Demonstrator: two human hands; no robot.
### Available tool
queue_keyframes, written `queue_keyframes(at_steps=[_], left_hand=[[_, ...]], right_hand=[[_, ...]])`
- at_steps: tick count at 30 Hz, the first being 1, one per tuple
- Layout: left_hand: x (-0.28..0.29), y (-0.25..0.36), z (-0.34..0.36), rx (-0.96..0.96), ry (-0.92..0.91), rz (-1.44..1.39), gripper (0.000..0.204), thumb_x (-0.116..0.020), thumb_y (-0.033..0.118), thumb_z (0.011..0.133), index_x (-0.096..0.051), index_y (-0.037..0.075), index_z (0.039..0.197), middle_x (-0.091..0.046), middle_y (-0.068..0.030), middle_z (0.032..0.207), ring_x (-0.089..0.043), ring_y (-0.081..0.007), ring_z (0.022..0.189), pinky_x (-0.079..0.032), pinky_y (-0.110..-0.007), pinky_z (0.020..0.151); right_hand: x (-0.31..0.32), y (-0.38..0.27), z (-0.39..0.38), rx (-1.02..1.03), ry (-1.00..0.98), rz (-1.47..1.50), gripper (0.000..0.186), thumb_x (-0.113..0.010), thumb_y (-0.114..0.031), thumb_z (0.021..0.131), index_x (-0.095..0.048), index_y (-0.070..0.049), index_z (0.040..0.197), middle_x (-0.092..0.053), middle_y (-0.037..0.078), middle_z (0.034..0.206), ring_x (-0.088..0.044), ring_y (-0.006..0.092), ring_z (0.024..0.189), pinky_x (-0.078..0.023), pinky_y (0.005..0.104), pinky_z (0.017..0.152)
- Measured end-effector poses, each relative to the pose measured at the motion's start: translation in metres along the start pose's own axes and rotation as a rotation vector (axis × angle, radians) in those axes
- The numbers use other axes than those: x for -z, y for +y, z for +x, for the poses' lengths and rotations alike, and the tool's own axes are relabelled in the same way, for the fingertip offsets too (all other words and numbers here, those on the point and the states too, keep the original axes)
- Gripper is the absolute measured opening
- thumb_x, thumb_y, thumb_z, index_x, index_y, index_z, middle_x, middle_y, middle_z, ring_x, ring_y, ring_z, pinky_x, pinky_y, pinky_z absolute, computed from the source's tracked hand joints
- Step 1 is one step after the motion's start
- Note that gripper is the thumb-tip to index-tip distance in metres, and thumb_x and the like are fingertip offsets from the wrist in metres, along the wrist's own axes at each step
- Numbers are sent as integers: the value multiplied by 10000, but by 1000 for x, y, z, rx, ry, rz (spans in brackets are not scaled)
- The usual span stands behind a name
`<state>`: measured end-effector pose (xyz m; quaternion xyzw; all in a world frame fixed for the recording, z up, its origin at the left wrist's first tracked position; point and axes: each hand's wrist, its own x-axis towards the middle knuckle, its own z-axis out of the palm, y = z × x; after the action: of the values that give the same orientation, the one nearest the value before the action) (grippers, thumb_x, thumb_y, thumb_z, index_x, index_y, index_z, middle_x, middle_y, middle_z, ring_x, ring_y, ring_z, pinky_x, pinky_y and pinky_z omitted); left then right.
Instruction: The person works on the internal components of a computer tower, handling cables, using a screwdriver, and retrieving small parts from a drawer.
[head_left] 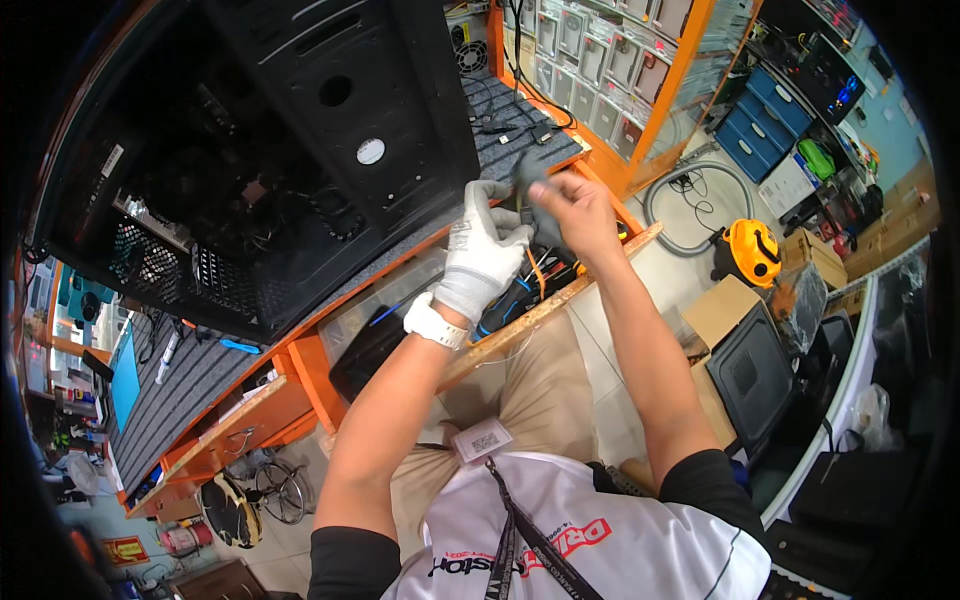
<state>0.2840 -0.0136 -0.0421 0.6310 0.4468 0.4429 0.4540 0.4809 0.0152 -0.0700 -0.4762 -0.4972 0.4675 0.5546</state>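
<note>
While my left hand (483, 250), already in a grey work glove, pinches the cuff of a 2nd dark glove (538, 205) gripped by my bare right hand (578, 212) just below the open black computer case (260, 150), a careless tug could drop it into the open drawer (500, 300).

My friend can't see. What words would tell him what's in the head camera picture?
A person's bare right hand pulls a grey glove near the left hand, which already wears one. Beside them a black computer case lies open on an orange workbench.
</note>
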Motion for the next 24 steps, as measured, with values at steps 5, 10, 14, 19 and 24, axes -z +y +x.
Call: queue_keyframes(at_steps=[5,10,14,19,24], left_hand=[[31,-8,-10,-1,100,126,555,-834,91,939,-529,26,1398,-771,-125,955,-738,-155,829,-619,-374,749],[25,3,-20,-150,158,86,572,-840,83,916,-597,75,1434,-729,-107,963,-722,-164,831,-609,-376,777],[34,-3,-35,-50,164,-196,650,-820,-5,913,-624,47,1531,-657,8,903,-650,-74,835,-575,-272,775],[53,12,-41,-44,146,-206,365,-800,18,975,-746,-10,1335,-692,22,945,-663,-46,852,-571,-238,769],[70,48,-66,-162,238,-392,274,-750,-29,1013,-713,-1,1283,-742,-26,984,-712,-65,921,-601,-249,811]], right_hand=[[-42,-11,-36,449,202,-505,282,-849,-219,1066,-829,38,1179,-839,90,1056,-745,136,975,-590,310,886],[-18,18,-49,227,-61,-261,210,-778,-118,1086,-779,51,1212,-783,52,1097,-694,112,983,-563,290,873],[-10,32,-51,212,-112,-72,148,-755,-33,1076,-708,34,1199,-686,-6,1010,-626,81,909,-529,268,842],[-55,23,-83,226,0,27,253,-715,-10,1104,-641,22,1343,-688,26,1145,-615,90,1059,-498,249,938],[-68,24,-83,248,-117,8,103,-748,-61,1103,-754,28,1155,-704,-26,964,-622,81,892,-496,257,785]])
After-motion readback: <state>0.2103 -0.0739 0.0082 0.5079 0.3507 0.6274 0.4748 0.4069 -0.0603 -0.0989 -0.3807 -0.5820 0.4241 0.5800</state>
